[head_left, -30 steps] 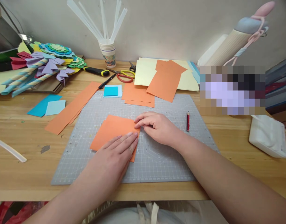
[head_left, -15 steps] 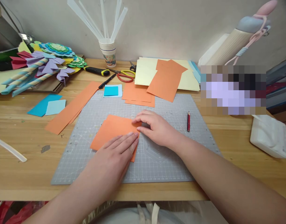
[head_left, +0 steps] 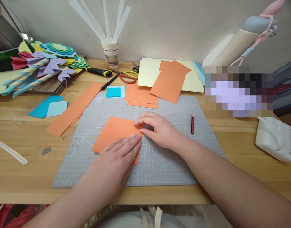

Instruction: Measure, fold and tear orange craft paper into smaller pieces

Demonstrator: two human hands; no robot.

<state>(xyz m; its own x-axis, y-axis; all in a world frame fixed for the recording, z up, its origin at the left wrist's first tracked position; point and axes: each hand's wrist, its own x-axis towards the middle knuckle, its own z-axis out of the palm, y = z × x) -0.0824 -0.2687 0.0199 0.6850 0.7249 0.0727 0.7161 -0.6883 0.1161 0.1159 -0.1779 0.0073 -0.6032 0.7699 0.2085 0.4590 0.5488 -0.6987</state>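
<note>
Orange paper [head_left: 119, 129], seemingly in more than one layer, lies on the grey cutting mat [head_left: 174, 171]. My left hand [head_left: 121, 155] rests flat across its lower right part, fingers stretched out side by side, pressing it down. At the paper's right edge, the thumb and fingers of my right hand [head_left: 155, 128] are closed in a pinch on the upper right corner. The left hand hides the paper's lower portion. A dark red pencil [head_left: 192, 123] lies on the mat to the right of my right hand.
Orange strips [head_left: 74, 110], blue paper pieces [head_left: 113, 92] and more orange sheets [head_left: 170, 82] lie around the mat. Scissors [head_left: 128, 76], a utility knife [head_left: 98, 72], a black pen [head_left: 109, 82] and paper cups [head_left: 111, 55] holding clear sticks stand or lie behind. Paper flowers [head_left: 46, 63] are at left.
Both hands and the orange paper keep the same position. The whole view has shifted very slightly.
</note>
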